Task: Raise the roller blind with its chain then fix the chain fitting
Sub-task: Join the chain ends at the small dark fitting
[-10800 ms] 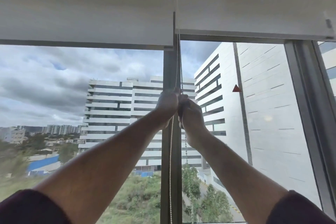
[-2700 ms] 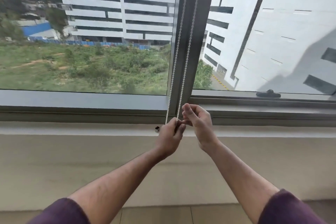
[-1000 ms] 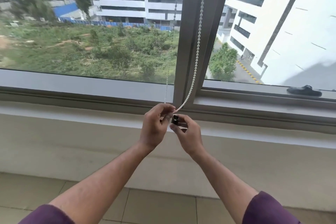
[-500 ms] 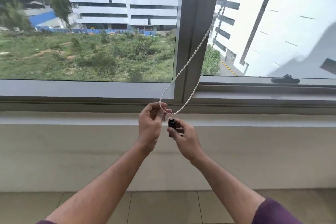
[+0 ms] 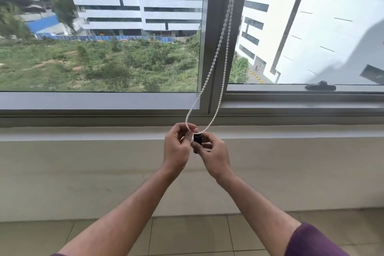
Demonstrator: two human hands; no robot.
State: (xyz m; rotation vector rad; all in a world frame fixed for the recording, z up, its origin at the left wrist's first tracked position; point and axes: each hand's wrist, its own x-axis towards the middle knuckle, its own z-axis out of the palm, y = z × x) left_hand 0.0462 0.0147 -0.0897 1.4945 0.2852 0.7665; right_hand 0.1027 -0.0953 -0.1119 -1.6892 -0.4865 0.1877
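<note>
Pinching bead chain (image 5: 218, 48), left hand (image 5: 176, 149); right hand (image 5: 216, 156) gripping black fitting (image 5: 197, 140).

Grey-framed window (image 5: 214, 37), beige wall (image 5: 83, 172), tiled floor (image 5: 187, 235).

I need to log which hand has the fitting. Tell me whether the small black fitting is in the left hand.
No, the black fitting is pinched in the right hand; the left hand holds the bead chain.

Both hands (image 5: 176, 147) raised, fingers (image 5: 195, 146) seemingly pinched
</note>
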